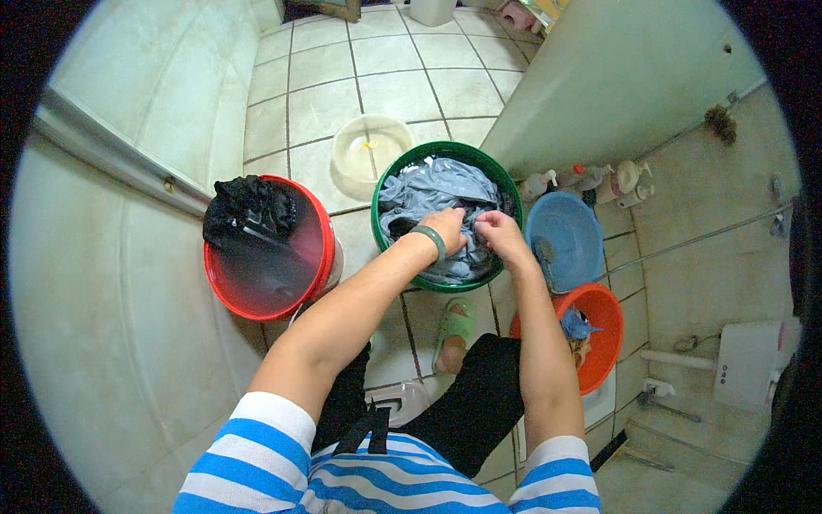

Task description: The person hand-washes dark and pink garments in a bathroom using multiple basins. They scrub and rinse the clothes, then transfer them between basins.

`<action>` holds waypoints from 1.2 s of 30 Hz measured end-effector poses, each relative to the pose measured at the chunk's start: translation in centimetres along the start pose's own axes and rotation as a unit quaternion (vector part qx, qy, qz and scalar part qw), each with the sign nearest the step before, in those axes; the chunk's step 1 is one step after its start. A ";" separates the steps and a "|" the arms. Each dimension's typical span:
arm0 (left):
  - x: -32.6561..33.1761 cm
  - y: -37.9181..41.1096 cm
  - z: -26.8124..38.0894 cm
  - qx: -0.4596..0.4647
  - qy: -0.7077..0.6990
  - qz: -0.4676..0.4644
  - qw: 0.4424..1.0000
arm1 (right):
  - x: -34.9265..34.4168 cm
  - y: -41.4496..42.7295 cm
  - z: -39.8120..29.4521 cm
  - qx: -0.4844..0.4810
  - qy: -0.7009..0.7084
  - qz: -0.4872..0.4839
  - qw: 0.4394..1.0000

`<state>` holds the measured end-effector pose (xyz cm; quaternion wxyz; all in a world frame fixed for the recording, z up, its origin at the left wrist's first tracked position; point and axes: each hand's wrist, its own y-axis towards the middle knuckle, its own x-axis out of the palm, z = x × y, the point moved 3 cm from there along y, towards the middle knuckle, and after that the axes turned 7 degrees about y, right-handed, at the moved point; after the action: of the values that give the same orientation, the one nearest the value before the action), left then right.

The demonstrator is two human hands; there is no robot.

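A green round tub [512, 186] stands on the tiles in front of me, holding a wet grey-blue garment [449, 183] with darker cloth partly showing among its folds. My left hand [445, 229], with a green bangle on the wrist, is curled on the fabric near the tub's middle. Just to its right, my right hand [502, 235] pinches a fold of the same garment between thumb and fingers. A small gap separates the two hands. Some fingertips are hidden by the hands and the cloth.
At left, a red-rimmed bucket [327, 257] holds murky water, with black cloth [250, 212] over its rim. Beyond the tub sits a pale translucent basin [350, 151]. A blue basin [587, 238], an orange basin [610, 340] with cloth inside, and several bottles [620, 180] stand at right.
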<state>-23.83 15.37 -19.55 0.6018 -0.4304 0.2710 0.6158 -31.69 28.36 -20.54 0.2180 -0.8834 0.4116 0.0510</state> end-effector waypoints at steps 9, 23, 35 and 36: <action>-2.1 1.3 -2.4 0.050 -0.044 -0.035 0.997 | -4.9 -2.4 -5.6 -0.083 0.626 0.093 0.770; -7.1 -0.2 -2.5 0.067 -0.685 -0.050 0.723 | 1.0 -1.8 -5.1 -0.160 0.078 0.023 0.984; -8.5 0.4 -9.5 -0.102 -0.673 0.180 0.711 | -6.2 -3.9 -5.4 -0.104 0.440 0.105 0.886; -8.6 0.3 -9.4 -0.108 -0.669 0.197 0.708 | -6.7 -3.7 -5.0 -0.106 0.464 0.107 0.873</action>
<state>-23.02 2.92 -16.79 0.4403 0.0958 -0.1925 0.8717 -33.76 33.11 -12.94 -0.0997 -0.7742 0.5492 -0.2984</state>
